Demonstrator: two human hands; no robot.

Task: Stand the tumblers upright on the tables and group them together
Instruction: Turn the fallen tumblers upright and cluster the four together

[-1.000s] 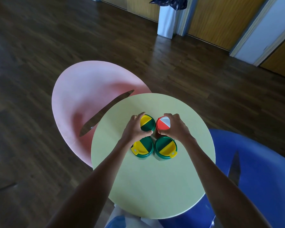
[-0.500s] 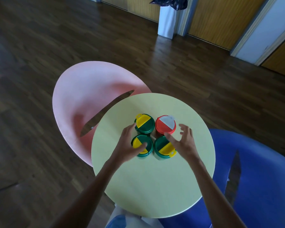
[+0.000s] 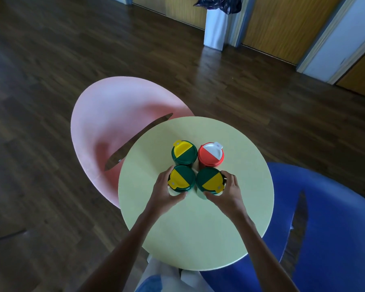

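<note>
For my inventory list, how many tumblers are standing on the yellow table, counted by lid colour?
Green-and-yellow-lidded tumbler: 3
Red-and-white-lidded tumbler: 1
Total: 4

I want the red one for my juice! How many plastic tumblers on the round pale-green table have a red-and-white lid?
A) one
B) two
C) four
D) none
A: only the far-right plastic tumbler has a red-and-white lid; the far-left tumbler, near-left tumbler and near-right tumbler on the round pale-green table have green-and-yellow lids.
</note>
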